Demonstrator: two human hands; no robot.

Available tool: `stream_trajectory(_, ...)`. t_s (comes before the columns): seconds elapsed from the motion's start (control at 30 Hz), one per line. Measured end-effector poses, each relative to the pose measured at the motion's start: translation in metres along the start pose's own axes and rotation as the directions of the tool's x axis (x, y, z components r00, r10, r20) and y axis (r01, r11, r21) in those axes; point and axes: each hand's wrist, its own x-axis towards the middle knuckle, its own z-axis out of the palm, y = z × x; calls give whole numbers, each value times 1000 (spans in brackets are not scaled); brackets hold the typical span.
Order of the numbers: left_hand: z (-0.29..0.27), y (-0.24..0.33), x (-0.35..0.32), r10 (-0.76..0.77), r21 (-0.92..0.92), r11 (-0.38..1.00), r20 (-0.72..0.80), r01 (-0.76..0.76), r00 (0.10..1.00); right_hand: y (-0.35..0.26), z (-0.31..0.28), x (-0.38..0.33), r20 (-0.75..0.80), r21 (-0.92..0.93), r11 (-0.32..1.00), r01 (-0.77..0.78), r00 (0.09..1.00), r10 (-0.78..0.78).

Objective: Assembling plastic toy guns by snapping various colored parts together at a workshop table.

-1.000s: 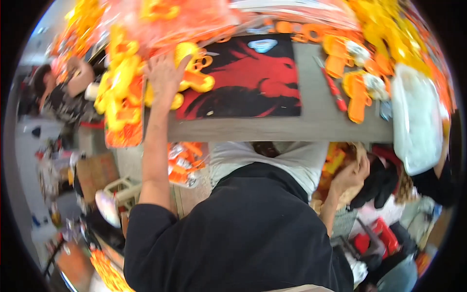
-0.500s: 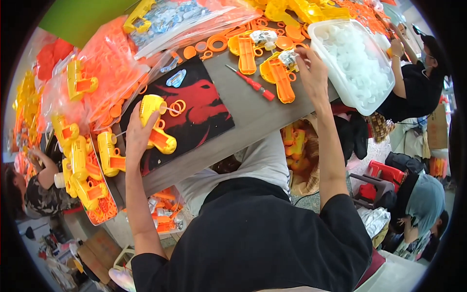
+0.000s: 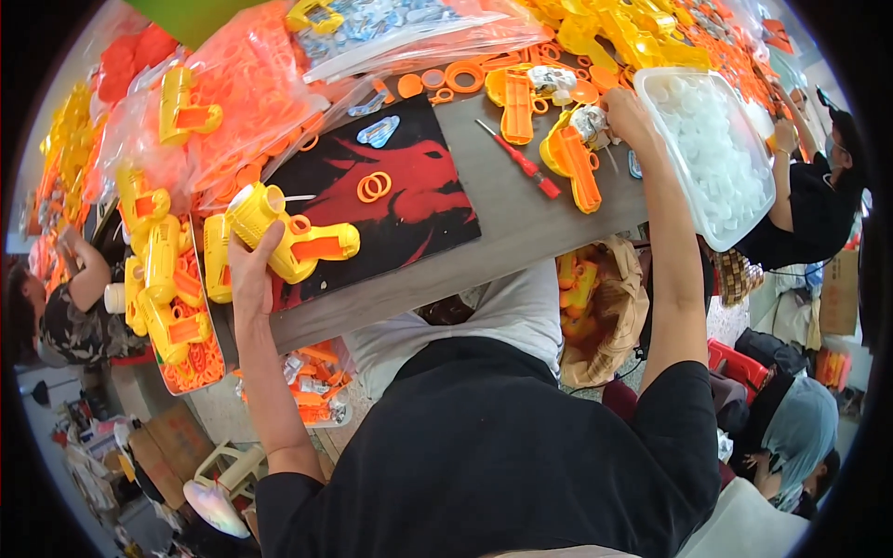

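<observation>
Left fingers [image 3: 249, 270] wrapped round yellow gun [image 3: 288, 237]; right fingers [image 3: 621, 110] pinching gun half [image 3: 575, 158]. Risks: loose rings [image 3: 374, 186] just beyond left fingertips knocked off mat [image 3: 391, 200]; screwdriver [image 3: 521, 163] nudged.

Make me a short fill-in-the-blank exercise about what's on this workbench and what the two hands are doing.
1. The left hand grips a ____ toy gun with orange parts.
2. The right hand rests near a toy gun half beside the ____-handled screwdriver.
3. Two orange rings lie on the red and ____ mat.
4. The clear tub holds ____ rings.

Missing words: yellow; red; black; white
</observation>
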Motion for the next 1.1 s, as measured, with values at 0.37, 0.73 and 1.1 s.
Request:
stream_trajectory(0.37, 37, 51, -31, 264, 387, 880, 82, -275, 961, -103, -71, -50, -292, 416, 876, 246, 948, -127)
stream_trajectory(0.73, 110, 34, -12, 447, 549, 539, 457, -639, 769, -224, -83, -87, -3, 966, 212, 151, 819, -574)
stream_trajectory(1.1, 108, 45, 3, 289, 612, 513, 538, -602, 792, -231, -77, -63, 160, 894, 425, 140, 788, -594)
